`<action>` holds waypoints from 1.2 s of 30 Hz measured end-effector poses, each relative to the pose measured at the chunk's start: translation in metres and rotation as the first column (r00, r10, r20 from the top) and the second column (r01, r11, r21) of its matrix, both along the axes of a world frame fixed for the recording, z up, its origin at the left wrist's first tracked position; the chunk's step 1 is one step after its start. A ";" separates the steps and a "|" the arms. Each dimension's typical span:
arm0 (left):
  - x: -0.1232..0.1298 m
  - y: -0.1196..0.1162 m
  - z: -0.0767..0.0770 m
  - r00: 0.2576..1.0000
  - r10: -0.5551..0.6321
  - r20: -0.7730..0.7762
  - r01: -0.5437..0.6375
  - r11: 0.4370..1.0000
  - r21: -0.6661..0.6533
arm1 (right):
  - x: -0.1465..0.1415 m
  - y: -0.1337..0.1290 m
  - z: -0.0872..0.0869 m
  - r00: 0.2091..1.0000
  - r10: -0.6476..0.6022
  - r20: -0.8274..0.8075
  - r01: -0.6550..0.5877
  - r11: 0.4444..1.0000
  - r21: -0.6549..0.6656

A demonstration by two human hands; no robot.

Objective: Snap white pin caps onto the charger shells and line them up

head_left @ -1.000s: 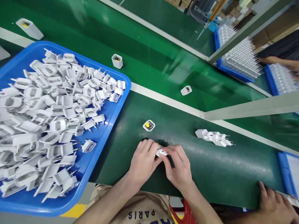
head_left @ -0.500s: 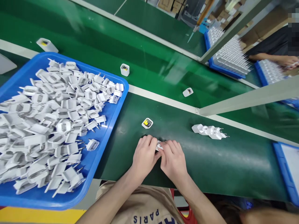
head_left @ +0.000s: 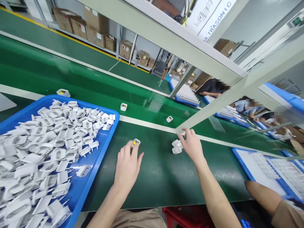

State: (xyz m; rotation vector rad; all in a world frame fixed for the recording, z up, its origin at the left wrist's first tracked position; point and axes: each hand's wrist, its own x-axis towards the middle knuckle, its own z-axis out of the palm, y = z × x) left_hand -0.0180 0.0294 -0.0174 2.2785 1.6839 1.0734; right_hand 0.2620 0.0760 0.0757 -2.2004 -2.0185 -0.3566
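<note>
My left hand (head_left: 127, 167) reaches up with fingers apart, its fingertips at a small white charger body with a yellow label (head_left: 136, 142) lying on the dark green belt (head_left: 161, 183). My right hand (head_left: 193, 147) is spread just right of a small pile of white plug pieces (head_left: 176, 147), with its fingers above the pile and nothing visible in them. The hand hides part of the pile, so contact is hard to tell.
A blue tray (head_left: 111, 126) heaped with white two-pin plugs stands to my left. Two more charger bodies (head_left: 123, 107) lie beyond on the far belt. A metal frame beam (head_left: 197, 122) crosses above. A co-worker's arm (head_left: 261, 196) rests by a blue-edged tray at right.
My view has tilted up and shows more of the room. My hands have parted from the white plug they held together. The left moved to the charger body, the right to the pile.
</note>
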 end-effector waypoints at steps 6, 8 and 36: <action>0.013 0.036 -0.003 0.975 0.041 -0.217 -0.053 0.997 -0.049 | -0.013 0.124 -0.001 0.996 -0.086 -0.007 0.082 0.972 -0.221; 0.010 0.028 -0.008 0.973 0.048 -0.225 -0.059 0.997 -0.044 | -0.017 0.142 -0.001 0.999 -0.040 -0.016 0.034 0.957 -0.288; -0.137 -0.051 0.008 0.831 0.319 -0.455 -0.420 0.897 -0.138 | -0.173 0.200 -0.074 0.865 0.427 -0.263 -0.480 0.858 -0.186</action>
